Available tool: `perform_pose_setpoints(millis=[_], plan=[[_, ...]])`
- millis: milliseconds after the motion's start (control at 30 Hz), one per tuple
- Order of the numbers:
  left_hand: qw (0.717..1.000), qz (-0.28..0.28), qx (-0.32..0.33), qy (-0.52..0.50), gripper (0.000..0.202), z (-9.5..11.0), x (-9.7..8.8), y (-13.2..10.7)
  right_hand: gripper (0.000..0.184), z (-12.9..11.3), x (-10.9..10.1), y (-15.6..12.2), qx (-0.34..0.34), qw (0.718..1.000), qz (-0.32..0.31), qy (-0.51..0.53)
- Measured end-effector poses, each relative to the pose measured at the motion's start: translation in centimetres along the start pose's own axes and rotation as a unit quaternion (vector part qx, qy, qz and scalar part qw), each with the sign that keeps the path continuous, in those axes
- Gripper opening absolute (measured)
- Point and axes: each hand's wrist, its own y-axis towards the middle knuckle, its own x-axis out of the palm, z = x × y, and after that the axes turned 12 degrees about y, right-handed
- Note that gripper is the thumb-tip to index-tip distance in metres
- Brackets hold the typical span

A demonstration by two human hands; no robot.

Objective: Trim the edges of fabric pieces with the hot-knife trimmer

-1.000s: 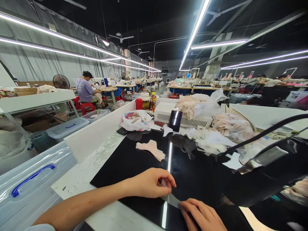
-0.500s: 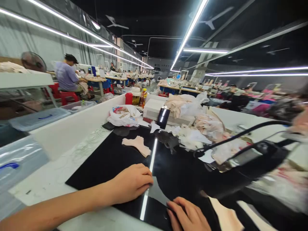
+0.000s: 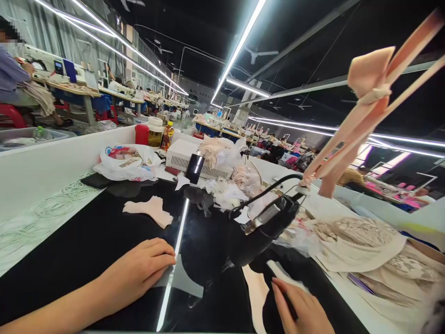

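My left hand (image 3: 148, 266) rests on the black glossy board with its fingers together, holding down the left end of a thin translucent cut piece (image 3: 187, 281). The other end of that piece lies free on the board. At the right, my right hand (image 3: 302, 306) has thumb and forefinger apart, with the fingertips at a whitish strip (image 3: 283, 272); whether they touch it I cannot tell. Just left of this hand lies a curved peach fabric piece (image 3: 256, 294). Another peach fabric piece (image 3: 149, 210) lies flat beyond my left hand.
A black lamp-like arm (image 3: 271, 227) with a cable reaches over the board, peach straps (image 3: 365, 106) hanging above it. Behind stand a dark phone-like block (image 3: 194, 169), a white vented box (image 3: 179, 153) and a plastic bag (image 3: 128, 162). Beige garments (image 3: 361, 241) lie right; a person (image 3: 14, 69) sits far left.
My right hand has left the translucent piece's right end and moved right to the whitish strip. My left hand stays on the piece. The view has turned to the right.
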Motion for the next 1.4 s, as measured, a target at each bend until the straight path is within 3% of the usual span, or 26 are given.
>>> perform_pose_setpoints(millis=[100,233,500,733,967,1400], plan=[[1.000,0.007,0.010,0.008,0.025,-0.1,0.2,0.0,0.048,1.8,0.3,-0.4,0.049,0.997,0.005,-0.051],[1.000,0.014,0.017,0.018,0.025,0.1,0.3,0.1,0.048,2.3,1.7,-0.5,0.091,0.992,-0.011,-0.089],[0.999,0.024,0.034,0.024,0.024,0.2,0.3,0.0,0.048,3.0,3.0,-0.7,0.112,0.986,-0.047,-0.118],[0.998,0.017,0.045,0.028,0.023,0.2,0.3,-0.1,0.014,4.3,3.4,-1.7,0.145,0.978,-0.079,-0.125],[0.999,0.005,0.038,0.023,0.025,0.1,0.7,-0.4,0.013,4.6,3.5,-1.5,0.201,0.969,-0.101,-0.099],[0.999,0.018,0.036,0.015,0.024,0.3,0.3,-0.2,0.015,5.3,3.6,-1.6,0.272,0.960,-0.065,0.026]])
